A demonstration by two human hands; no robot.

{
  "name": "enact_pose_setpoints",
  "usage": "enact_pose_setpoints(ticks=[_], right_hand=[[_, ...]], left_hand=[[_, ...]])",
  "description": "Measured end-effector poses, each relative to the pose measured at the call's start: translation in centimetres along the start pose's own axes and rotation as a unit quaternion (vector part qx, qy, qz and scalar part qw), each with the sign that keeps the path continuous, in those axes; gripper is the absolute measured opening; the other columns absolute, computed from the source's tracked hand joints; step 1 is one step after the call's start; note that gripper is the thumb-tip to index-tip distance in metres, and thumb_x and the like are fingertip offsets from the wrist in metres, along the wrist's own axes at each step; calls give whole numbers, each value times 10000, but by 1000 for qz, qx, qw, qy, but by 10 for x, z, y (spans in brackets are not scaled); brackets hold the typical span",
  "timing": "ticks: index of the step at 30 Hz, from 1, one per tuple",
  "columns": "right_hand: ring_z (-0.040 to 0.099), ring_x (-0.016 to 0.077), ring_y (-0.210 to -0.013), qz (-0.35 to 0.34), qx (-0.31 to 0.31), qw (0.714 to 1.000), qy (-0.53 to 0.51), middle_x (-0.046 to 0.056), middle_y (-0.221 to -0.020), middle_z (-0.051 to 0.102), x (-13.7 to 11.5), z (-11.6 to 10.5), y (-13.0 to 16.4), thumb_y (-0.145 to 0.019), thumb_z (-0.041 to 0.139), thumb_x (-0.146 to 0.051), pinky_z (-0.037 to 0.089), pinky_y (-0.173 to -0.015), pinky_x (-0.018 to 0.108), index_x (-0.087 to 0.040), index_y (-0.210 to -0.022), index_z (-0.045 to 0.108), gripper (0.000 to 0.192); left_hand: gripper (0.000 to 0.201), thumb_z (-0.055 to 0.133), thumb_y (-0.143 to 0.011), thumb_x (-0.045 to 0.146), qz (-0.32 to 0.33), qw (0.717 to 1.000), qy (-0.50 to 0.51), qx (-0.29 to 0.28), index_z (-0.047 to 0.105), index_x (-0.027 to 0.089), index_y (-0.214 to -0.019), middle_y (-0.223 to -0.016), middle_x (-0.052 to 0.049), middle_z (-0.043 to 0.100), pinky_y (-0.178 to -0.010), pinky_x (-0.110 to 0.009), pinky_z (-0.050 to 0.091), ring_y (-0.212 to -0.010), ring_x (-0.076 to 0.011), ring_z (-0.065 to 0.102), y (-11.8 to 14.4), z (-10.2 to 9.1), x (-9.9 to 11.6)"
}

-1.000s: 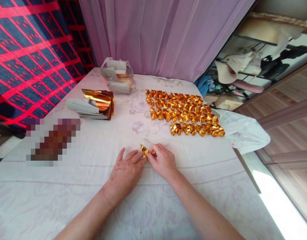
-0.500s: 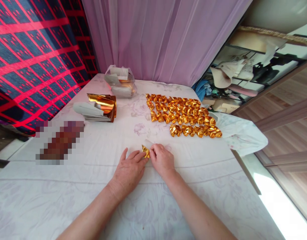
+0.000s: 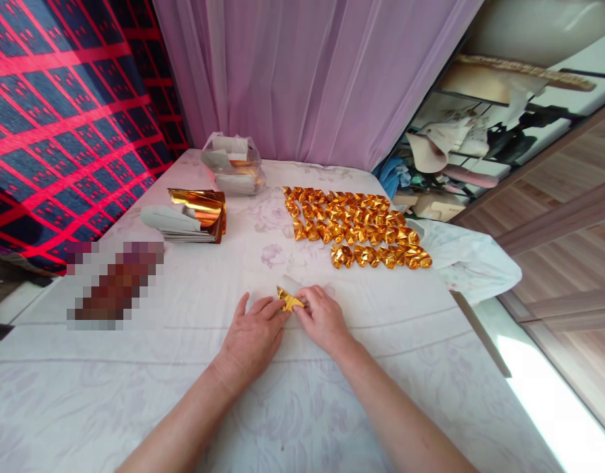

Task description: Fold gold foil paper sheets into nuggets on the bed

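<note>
Both the left hand (image 3: pixel 253 335) and right hand (image 3: pixel 324 320) pinch a gold foil piece (image 3: pixel 288 299) between their fingers.

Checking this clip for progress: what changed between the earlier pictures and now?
Little changed. Both the left hand and the right hand stay on the small gold foil piece, pinching it on the white cloth; the foil now looks flatter and more pointed. The rows of folded gold pieces, the gold sheet stack and the plastic bag stayed put.
</note>
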State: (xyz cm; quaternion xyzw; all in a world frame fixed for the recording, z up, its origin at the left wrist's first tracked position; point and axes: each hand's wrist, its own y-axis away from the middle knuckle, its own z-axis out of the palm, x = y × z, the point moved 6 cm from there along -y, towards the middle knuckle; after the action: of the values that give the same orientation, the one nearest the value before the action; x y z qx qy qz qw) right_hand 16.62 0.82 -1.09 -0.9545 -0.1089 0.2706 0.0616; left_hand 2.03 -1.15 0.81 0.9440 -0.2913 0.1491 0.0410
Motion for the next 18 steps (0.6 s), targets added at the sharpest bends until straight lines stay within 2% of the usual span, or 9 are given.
enact_pose_setpoints(ticks=[6,13,18], right_hand=[[615,189,-871,-23,27,999,-8,43,-923,638,2,-1,-3,-865,462,-93,481,-775,301,-220,-929,584,187],[618,185,-848,-70,102,992,-29,46,-893,629,-8,-10,8,-909,439,-123,495,-759,297,-220,-913,580,171],[636,176,-867,-98,104,988,-55,48,-907,655,-17,-14,11,-938,424,-147,506,-778,288,-220,-949,597,188]], left_hand=[[372,553,-896,165,10,1000,-5,11,631,267,-1244,-1342,-34,628,-1135,-647,255,-1280,-276,523,1,2,-2],[344,540,-909,181,25,999,-18,33,640,266,-1227,-1319,-29,642,-1136,-632,263,-1283,-289,518,1,2,-2],[361,527,-916,195,27,998,-28,39,619,278,-1255,-1326,-30,637,-1134,-608,280,-1279,-279,518,1,4,-1]])
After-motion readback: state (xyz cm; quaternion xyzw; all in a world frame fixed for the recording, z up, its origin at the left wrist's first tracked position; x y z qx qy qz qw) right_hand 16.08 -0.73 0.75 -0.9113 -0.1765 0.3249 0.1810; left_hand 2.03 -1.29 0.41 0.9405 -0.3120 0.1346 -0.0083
